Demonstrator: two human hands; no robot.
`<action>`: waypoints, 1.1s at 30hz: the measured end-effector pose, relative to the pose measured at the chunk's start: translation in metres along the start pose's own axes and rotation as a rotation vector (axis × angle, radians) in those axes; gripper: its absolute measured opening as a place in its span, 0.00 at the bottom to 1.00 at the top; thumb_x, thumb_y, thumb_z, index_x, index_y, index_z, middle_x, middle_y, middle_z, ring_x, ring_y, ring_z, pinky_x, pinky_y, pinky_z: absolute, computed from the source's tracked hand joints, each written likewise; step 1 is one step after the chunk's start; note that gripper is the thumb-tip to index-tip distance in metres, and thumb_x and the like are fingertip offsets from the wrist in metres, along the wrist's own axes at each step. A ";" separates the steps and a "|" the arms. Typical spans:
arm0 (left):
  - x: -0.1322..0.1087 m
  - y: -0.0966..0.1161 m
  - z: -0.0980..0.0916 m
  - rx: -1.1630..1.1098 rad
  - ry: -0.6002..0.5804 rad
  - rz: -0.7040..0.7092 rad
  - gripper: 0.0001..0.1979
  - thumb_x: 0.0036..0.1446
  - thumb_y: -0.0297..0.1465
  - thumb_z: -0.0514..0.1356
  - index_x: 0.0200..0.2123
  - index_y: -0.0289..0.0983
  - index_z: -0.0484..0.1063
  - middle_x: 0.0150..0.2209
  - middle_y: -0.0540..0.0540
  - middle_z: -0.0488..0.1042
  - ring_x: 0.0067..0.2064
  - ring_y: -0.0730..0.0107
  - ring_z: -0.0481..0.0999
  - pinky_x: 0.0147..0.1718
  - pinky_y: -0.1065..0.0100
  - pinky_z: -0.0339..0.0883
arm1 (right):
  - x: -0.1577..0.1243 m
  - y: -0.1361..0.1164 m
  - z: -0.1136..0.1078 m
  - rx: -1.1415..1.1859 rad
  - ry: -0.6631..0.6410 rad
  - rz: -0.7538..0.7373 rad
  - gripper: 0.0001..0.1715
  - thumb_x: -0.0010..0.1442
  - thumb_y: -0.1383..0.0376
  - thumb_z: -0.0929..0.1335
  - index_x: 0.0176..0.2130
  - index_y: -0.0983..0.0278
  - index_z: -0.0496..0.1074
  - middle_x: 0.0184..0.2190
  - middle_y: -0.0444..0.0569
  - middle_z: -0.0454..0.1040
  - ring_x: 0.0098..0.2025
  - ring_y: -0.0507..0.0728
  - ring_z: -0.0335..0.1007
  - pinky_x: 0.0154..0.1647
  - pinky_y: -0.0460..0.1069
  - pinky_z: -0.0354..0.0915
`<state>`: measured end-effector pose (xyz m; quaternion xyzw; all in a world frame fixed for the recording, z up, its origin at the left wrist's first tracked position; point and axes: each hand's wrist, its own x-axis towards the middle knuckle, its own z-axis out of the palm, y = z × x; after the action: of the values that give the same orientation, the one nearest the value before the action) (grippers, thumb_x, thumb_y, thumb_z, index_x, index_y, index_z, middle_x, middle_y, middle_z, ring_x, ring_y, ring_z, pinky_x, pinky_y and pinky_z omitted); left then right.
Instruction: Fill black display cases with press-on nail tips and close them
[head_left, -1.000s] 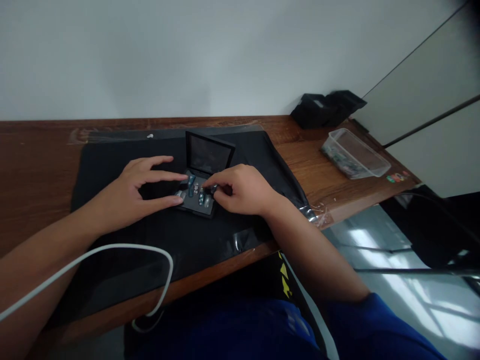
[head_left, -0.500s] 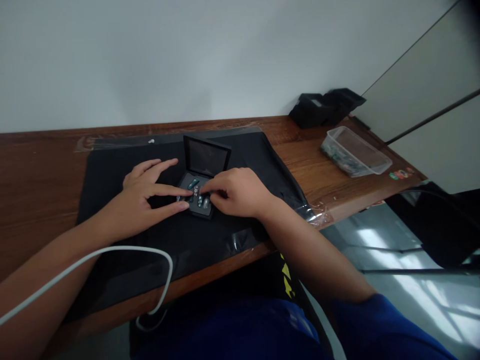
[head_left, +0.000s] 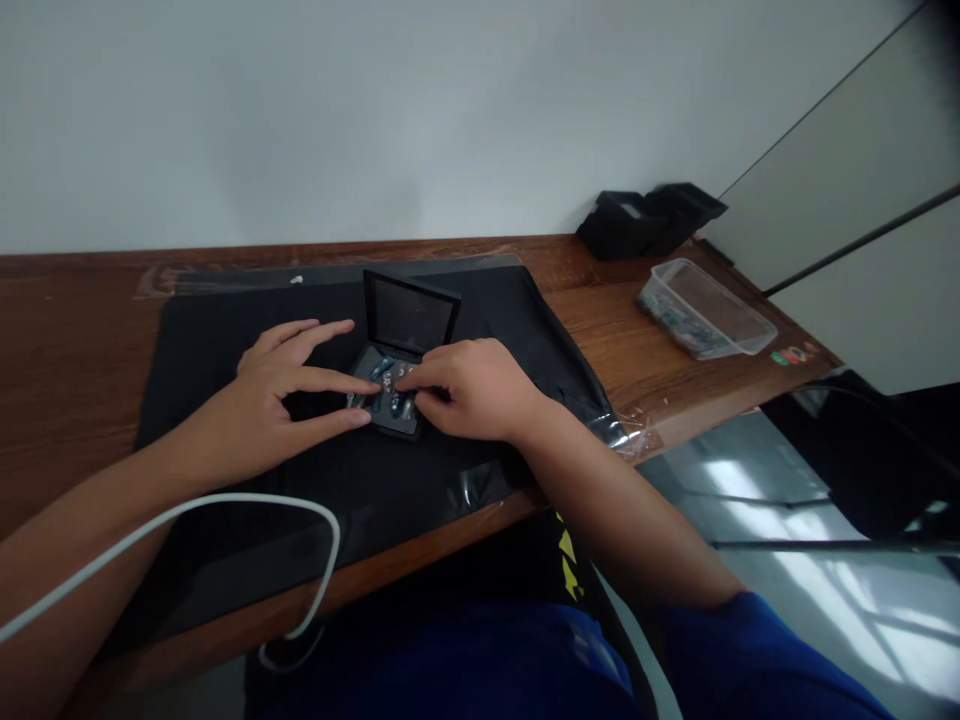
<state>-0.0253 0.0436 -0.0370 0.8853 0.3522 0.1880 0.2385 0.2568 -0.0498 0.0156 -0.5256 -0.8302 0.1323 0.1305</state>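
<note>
A small black box [head_left: 390, 428] stands on the black mat with its hinged, windowed lid [head_left: 411, 312] raised. Inside lie several shiny teal and silver pieces that look like press-on nails [head_left: 396, 404], some with pale decorations. My left hand [head_left: 281, 395] reaches in from the left, fingers spread, its index fingertip and thumb over the box's left side beside the pieces. From the right, my right hand [head_left: 480, 388] rests over the box's right side with curled fingers. Its index fingertip touches the pieces and its thumb is close by; whatever lies under these fingers is hidden.
A black mat [head_left: 247, 545] is taped to the wooden table [head_left: 67, 350]. At the right are a clear plastic tub [head_left: 705, 310] with small packets and black bins [head_left: 637, 222]. A white cable [head_left: 247, 497] loops across my left forearm.
The view has shifted slightly. Both hands stay at the box in almost the same pose, and the right index fingertip has moved only a little over the pieces.
</note>
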 end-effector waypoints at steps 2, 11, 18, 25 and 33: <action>-0.001 0.000 -0.002 -0.021 -0.007 -0.009 0.31 0.59 0.72 0.65 0.56 0.65 0.88 0.78 0.53 0.71 0.81 0.29 0.60 0.79 0.27 0.55 | 0.000 0.000 0.000 -0.009 0.004 0.005 0.24 0.69 0.68 0.66 0.53 0.60 0.90 0.45 0.50 0.90 0.47 0.59 0.84 0.40 0.52 0.62; 0.002 0.000 -0.011 -0.041 0.004 -0.071 0.36 0.54 0.75 0.65 0.50 0.58 0.89 0.70 0.47 0.80 0.75 0.34 0.70 0.77 0.33 0.64 | 0.000 0.002 0.000 0.037 0.084 0.068 0.23 0.70 0.67 0.68 0.55 0.58 0.89 0.42 0.48 0.90 0.45 0.59 0.83 0.41 0.51 0.62; 0.005 0.001 -0.010 -0.037 0.003 -0.082 0.35 0.55 0.77 0.62 0.46 0.59 0.90 0.67 0.46 0.82 0.73 0.34 0.72 0.78 0.30 0.60 | 0.002 0.000 0.004 0.002 0.131 0.170 0.21 0.77 0.60 0.67 0.62 0.57 0.85 0.44 0.48 0.90 0.44 0.58 0.82 0.40 0.50 0.60; 0.005 0.005 -0.008 -0.037 -0.015 -0.120 0.37 0.54 0.79 0.60 0.46 0.61 0.91 0.67 0.46 0.82 0.74 0.33 0.71 0.79 0.28 0.55 | 0.006 0.001 0.011 -0.028 0.092 0.132 0.20 0.82 0.58 0.67 0.61 0.54 0.87 0.47 0.49 0.88 0.48 0.58 0.82 0.37 0.50 0.54; 0.005 0.004 -0.013 -0.030 0.005 -0.119 0.39 0.54 0.77 0.63 0.53 0.58 0.89 0.67 0.44 0.83 0.73 0.33 0.72 0.75 0.31 0.65 | 0.005 0.005 0.011 0.038 0.101 0.108 0.17 0.81 0.60 0.70 0.57 0.56 0.89 0.40 0.49 0.86 0.44 0.56 0.79 0.37 0.50 0.54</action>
<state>-0.0262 0.0482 -0.0231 0.8587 0.4017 0.1809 0.2617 0.2552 -0.0439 0.0037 -0.5731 -0.7903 0.1281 0.1747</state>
